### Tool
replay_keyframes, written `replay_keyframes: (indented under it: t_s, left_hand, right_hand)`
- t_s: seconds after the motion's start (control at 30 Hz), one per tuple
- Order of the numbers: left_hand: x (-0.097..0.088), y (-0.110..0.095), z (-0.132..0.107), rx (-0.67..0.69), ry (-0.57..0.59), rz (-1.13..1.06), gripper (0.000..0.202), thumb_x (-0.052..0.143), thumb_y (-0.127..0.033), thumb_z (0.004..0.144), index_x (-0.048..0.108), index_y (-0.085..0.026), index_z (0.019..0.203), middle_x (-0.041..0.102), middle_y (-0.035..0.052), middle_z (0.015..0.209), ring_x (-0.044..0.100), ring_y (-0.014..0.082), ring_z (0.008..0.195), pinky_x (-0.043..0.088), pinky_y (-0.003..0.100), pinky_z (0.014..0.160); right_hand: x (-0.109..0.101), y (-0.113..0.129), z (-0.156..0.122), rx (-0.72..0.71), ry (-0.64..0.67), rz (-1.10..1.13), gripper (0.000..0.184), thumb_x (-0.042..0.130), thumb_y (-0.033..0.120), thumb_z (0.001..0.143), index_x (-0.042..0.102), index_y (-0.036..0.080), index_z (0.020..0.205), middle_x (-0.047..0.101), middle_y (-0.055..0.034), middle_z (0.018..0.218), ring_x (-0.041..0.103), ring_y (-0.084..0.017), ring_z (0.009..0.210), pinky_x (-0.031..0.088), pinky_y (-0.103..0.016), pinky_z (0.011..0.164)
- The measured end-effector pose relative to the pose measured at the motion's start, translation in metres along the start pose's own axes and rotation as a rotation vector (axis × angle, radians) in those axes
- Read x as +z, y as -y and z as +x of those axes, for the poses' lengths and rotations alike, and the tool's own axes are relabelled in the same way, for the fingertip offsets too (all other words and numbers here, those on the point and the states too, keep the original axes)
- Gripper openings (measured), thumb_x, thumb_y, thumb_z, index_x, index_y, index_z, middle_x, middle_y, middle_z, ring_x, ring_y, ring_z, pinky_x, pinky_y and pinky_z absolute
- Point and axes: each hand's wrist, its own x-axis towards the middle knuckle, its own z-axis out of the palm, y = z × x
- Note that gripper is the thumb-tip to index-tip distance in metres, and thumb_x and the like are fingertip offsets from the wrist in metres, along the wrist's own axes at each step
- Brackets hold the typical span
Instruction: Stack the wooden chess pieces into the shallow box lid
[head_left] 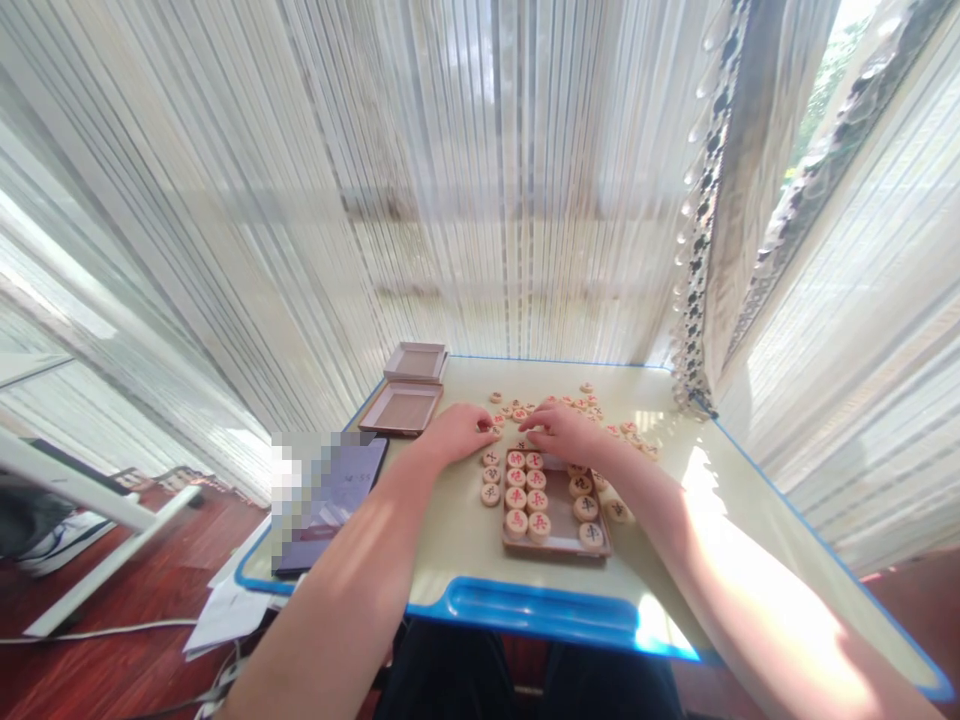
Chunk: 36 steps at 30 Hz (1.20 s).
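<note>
My left hand (pixel 461 432) is beside the loose Chinese chess pieces, fingers curled with the tips closed on a chess piece (pixel 493 433). Just across from it, my right hand (pixel 559 430) reaches over the far end of a shallow box (pixel 559 545), its fingers apart and apparently holding nothing. Inside that box, red-marked pieces (pixel 536 500) stand in two columns on the left, and dark-marked pieces (pixel 586 509) line the right side, partly hidden by my right forearm. A short column of dark-marked pieces (pixel 490 475) lies on the table left of the box.
More loose pieces (pixel 581 403) are scattered towards the back of the table (pixel 450 540). Two shallow trays (pixel 401 408) lie at the back left. A tablet (pixel 337 500), partly pixelated, lies near the left edge. A striped curtain (pixel 487 200) hangs behind the table.
</note>
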Motion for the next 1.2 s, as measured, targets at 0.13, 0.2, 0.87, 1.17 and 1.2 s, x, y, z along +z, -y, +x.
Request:
replay_keyframes:
  t_s: [0.13, 0.2, 0.87, 1.17, 1.2]
  left_hand:
    - [0.001, -0.002, 0.000, 0.011, 0.003, 0.013, 0.030, 0.055, -0.045, 0.074, 0.069, -0.019, 0.082, 0.069, 0.0049, 0.083, 0.060, 0.0187, 0.072, 0.045, 0.026, 0.066]
    - [0.001, -0.004, 0.000, 0.025, 0.010, 0.016, 0.030, 0.054, -0.044, 0.075, 0.068, -0.019, 0.083, 0.069, 0.0050, 0.083, 0.060, 0.0187, 0.073, 0.045, 0.026, 0.066]
    - [-0.002, -0.016, -0.001, 0.061, -0.044, -0.265, 0.026, 0.056, -0.038, 0.076, 0.068, -0.019, 0.089, 0.069, 0.0021, 0.086, 0.061, 0.0160, 0.077, 0.046, 0.025, 0.070]
    - [-0.005, -0.019, -0.001, 0.063, -0.064, -0.376, 0.026, 0.059, -0.034, 0.074, 0.067, -0.017, 0.092, 0.069, 0.0030, 0.086, 0.060, 0.0152, 0.076, 0.047, 0.024, 0.069]
    - [-0.005, -0.019, -0.002, 0.061, -0.065, -0.375, 0.027, 0.059, -0.034, 0.074, 0.067, -0.017, 0.093, 0.069, 0.0032, 0.087, 0.060, 0.0155, 0.076, 0.047, 0.025, 0.069]
  right_hand:
    - [0.001, -0.001, 0.002, -0.014, 0.040, -0.012, 0.022, 0.054, 0.024, 0.079, 0.070, 0.023, 0.094, 0.065, -0.0057, 0.102, 0.056, -0.020, 0.098, 0.041, -0.033, 0.089]
    - [0.001, -0.002, 0.002, -0.002, 0.047, -0.017, 0.023, 0.053, 0.025, 0.079, 0.070, 0.023, 0.095, 0.065, -0.0057, 0.102, 0.056, -0.020, 0.098, 0.041, -0.033, 0.089]
    - [0.007, 0.009, 0.006, 0.130, -0.119, 0.062, 0.024, 0.060, 0.032, 0.075, 0.067, 0.024, 0.096, 0.068, -0.0022, 0.089, 0.060, -0.016, 0.078, 0.046, -0.030, 0.071]
    - [0.001, 0.015, 0.004, 0.132, -0.127, 0.094, 0.023, 0.060, 0.030, 0.077, 0.066, 0.023, 0.098, 0.069, -0.0033, 0.086, 0.061, -0.016, 0.077, 0.047, -0.028, 0.072]
    - [0.001, 0.014, 0.004, 0.128, -0.133, 0.093, 0.023, 0.060, 0.030, 0.077, 0.066, 0.023, 0.098, 0.069, -0.0035, 0.086, 0.061, -0.016, 0.077, 0.047, -0.028, 0.072]
